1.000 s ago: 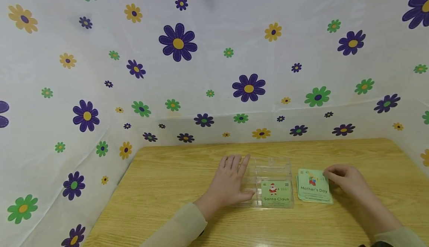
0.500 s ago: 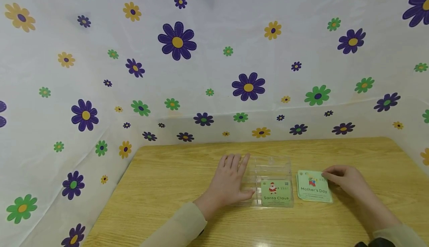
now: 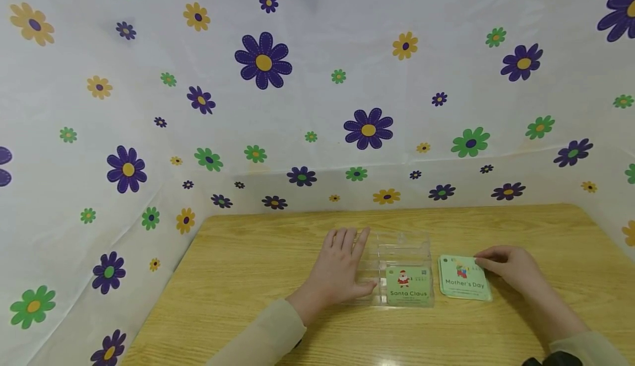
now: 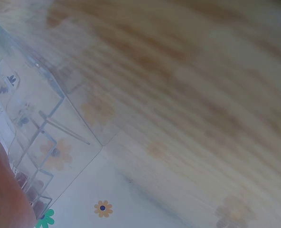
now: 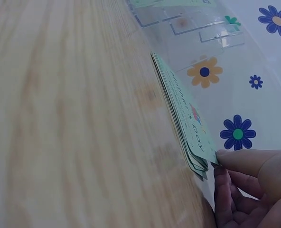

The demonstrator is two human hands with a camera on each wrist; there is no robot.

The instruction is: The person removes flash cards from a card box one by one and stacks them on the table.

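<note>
1. Left side first: my left hand (image 3: 342,267) lies flat on the table (image 3: 248,278), fingers straight and together, its side pressed against the clear plastic holder (image 3: 397,256). It isn't curled round anything, just steadying the holder.

2. The holder sits mid-table. One green card, the "Santa Claus" card (image 3: 408,285), is already in its front slot. The slots behind it look empty from the head view, so I'd say I'm barely started: one in, plenty to go.

3. Just right of the holder, not touching it, is the card stack (image 3: 464,279), lying flat with the "Mother's Day" card on top. Looks like a fair few cards in there.

4. My right hand (image 3: 511,269) is at the stack's far right corner, fingers curled, fingertips on the top card's edge. So the next card looks about to come off, but it isn't lifted yet.

5. What the wrist views add: the right wrist camera sees the card stack (image 5: 185,118) edge-on, slightly fanned, and shows my thumb and fingers (image 5: 240,164) pinching the corner of the top card, which the head view can't settle. The left wrist camera is blurry, but it shows the holder's (image 4: 45,128) clear dividers close up and a sliver of my hand (image 4: 3,190) beside them. No cards in that view at all.

6. The head view alone shows both hands at once and the flowered sheet (image 3: 317,79) behind the table.
</note>
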